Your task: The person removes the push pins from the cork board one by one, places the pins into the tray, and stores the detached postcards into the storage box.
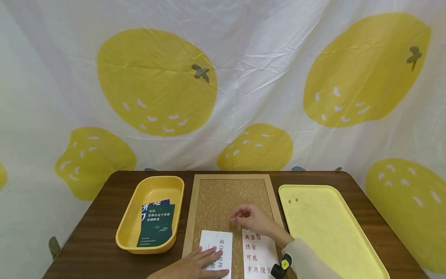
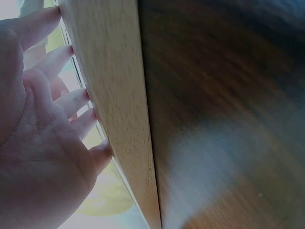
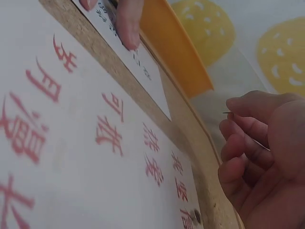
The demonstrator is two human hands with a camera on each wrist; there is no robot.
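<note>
Fingers (image 3: 244, 103) of the right hand (image 1: 253, 220) are pinching a pin (image 3: 227, 113) over the corkboard (image 1: 226, 195). There, I am finding the left hand (image 1: 199, 264) lying spread on the black-lettered card (image 1: 210, 237), presumably steadying it.

Corkboard (image 1: 223, 197): far half open from above. Near half tight: left hand (image 1: 198, 265) rests on left card (image 1: 217, 237), right hand (image 1: 253, 221) hovers mid-board pinching a pin (image 3: 227, 113), sleeve (image 1: 310, 257) over near-left edge of yellow tray (image 1: 338, 232). Bare cork strip between left card and right card (image 1: 252, 248). Basket (image 1: 122, 228) wall stands up on the left.
</note>
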